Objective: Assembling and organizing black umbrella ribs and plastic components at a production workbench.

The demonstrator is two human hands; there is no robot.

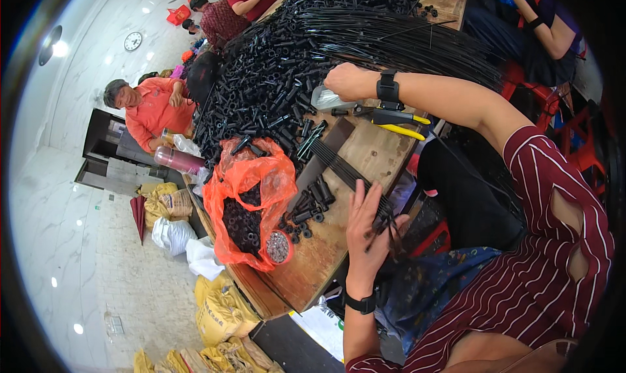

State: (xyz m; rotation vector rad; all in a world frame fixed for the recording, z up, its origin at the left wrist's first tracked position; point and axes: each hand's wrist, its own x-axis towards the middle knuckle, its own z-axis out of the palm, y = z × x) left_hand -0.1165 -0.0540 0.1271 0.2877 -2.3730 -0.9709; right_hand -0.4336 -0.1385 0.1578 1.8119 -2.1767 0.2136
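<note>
The left hand (366, 242) clamped black rods (339, 162) in its fingers (358, 201) by the edge of the table (370, 152), while the right hand (353, 82) curled over a white tub (326, 100), its grip hidden.

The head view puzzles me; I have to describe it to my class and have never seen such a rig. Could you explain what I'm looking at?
There is no machine here: both working hands belong to a person. The one picture comes from a wide fisheye camera on that person's head, so straight edges bend.

On the wooden table lie a heap of short black parts, long thin black rods, pliers with yellow-and-black handles, and an open orange bag with small black pieces inside.

The left hand has a bundle of slim rods against it; how tightly it grips is unclear. The right hand is at a small pale container; its fingertips are hidden.
</note>
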